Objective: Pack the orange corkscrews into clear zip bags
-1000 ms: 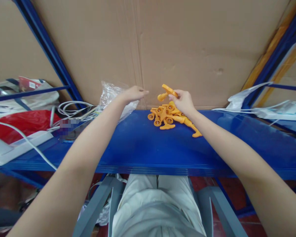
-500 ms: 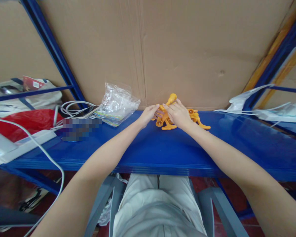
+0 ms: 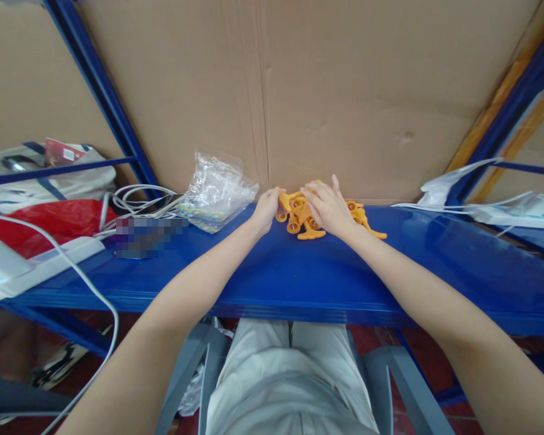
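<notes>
A pile of orange-yellow plastic pieces (image 3: 311, 232) with round cup-like ends and curved handle-like parts lies toward the back of the blue table. At its left side my left hand (image 3: 266, 209) is closed, pinching a yellow plastic piece (image 3: 286, 201) between thumb and fingers. My right hand (image 3: 330, 206) reaches over the pile from the right, its fingers bent around yellow plastic that shows just above them; one finger sticks up. The back of this hand hides part of what it grips. More pieces (image 3: 367, 225) show to the right of my right wrist.
Crumpled clear plastic bags (image 3: 220, 190) lie left of the pile. White cables (image 3: 142, 193), a white power strip (image 3: 45, 266) and a red bag (image 3: 40, 226) are farther left. A cardboard wall (image 3: 344, 90) stands behind the blue table (image 3: 290, 278). Another power strip (image 3: 517, 214) is at right.
The yellow piece that stood up between my hands has tipped down. My left hand has turned and shifted slightly left; the right hand now covers more of the upper pile.
</notes>
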A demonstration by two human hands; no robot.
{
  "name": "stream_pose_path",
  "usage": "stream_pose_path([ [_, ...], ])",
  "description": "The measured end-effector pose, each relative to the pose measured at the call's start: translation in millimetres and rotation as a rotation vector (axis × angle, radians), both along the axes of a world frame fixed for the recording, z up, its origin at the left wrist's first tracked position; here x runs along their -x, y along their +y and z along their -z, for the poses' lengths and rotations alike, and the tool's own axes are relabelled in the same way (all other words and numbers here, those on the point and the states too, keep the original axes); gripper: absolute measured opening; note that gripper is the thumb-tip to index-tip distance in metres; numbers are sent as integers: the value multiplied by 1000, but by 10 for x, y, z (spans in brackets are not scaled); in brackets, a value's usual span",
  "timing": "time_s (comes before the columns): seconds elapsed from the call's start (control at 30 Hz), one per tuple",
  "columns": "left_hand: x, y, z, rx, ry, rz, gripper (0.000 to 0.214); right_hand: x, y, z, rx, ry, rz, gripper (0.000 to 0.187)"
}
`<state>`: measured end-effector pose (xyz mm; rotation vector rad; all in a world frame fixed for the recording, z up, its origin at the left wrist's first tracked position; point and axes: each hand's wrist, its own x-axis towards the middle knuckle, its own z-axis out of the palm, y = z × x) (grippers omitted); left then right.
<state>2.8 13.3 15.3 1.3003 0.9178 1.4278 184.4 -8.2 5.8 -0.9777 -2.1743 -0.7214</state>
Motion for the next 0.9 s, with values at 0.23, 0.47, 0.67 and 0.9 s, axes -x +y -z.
stream_pose_path([
  [0.23, 61, 110, 69, -111, 285, 81, 30, -108, 75, 4, 73, 20, 53, 40],
  [0.47, 72, -114, 106, -799, 1119, -298, 40, -90, 47, 10, 84, -54, 113, 31],
  [0.67, -4, -177, 159, -905, 1216, -300, 31, -14, 30, 25, 66, -55, 81, 31],
  [0.9, 37, -80, 185, -911, 1202, -303, 28, 2, 46, 36, 99, -63, 60, 31],
])
